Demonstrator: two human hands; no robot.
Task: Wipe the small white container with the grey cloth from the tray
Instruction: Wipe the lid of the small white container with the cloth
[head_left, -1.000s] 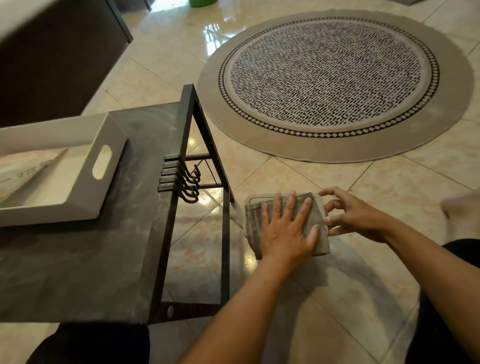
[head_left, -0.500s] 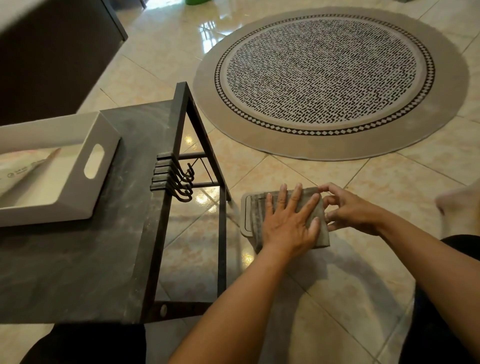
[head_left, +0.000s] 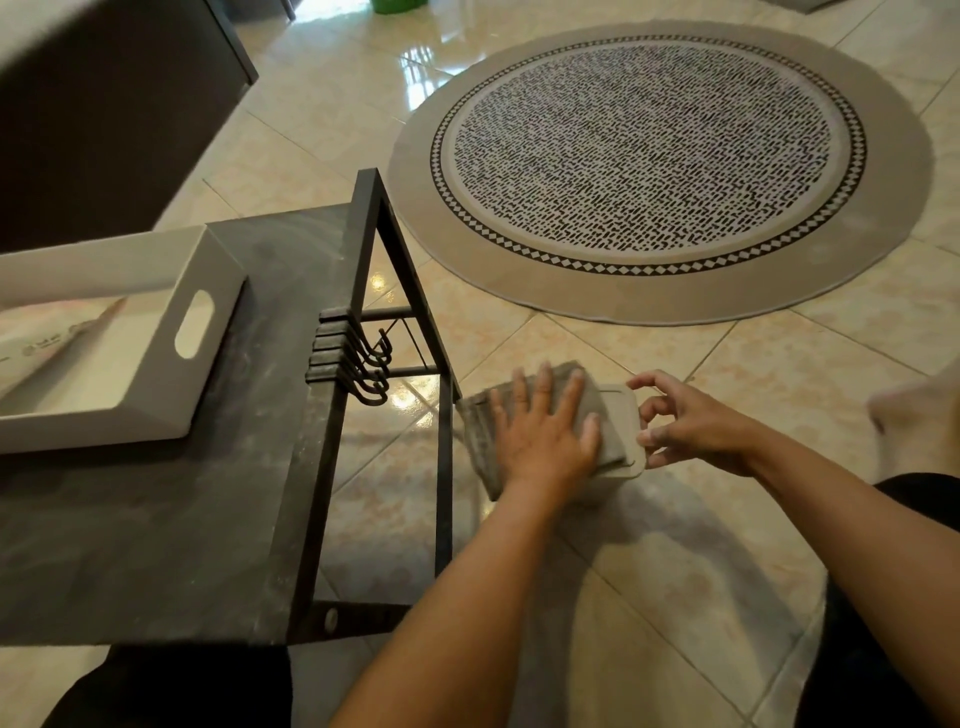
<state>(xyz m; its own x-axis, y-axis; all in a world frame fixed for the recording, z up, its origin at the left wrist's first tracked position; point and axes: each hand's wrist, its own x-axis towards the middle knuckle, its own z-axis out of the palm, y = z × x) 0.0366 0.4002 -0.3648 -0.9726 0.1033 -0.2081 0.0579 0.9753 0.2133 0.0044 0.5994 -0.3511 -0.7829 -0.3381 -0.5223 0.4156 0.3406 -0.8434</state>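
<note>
The small white container (head_left: 626, 421) stands on the tiled floor just right of the dark table's leg. A folded grey cloth (head_left: 483, 415) lies over its lid, overhanging the left side. My left hand (head_left: 543, 431) presses flat on the cloth with fingers spread. My right hand (head_left: 691, 421) pinches the container's right edge with its fingertips. The lid's right strip shows bare beside the cloth. The white tray (head_left: 208, 332) sits on the table at the left.
The dark marble-look table (head_left: 208, 519) has a black metal frame and several hooks (head_left: 363, 364) on its right side. A paper packet (head_left: 47, 343) lies in the tray. A round patterned rug (head_left: 660, 166) covers the floor beyond. A dark cabinet (head_left: 104, 104) stands far left.
My left hand has slid the cloth leftward across the lid, uncovering the lid's right side. My right hand stays at the container's right edge.
</note>
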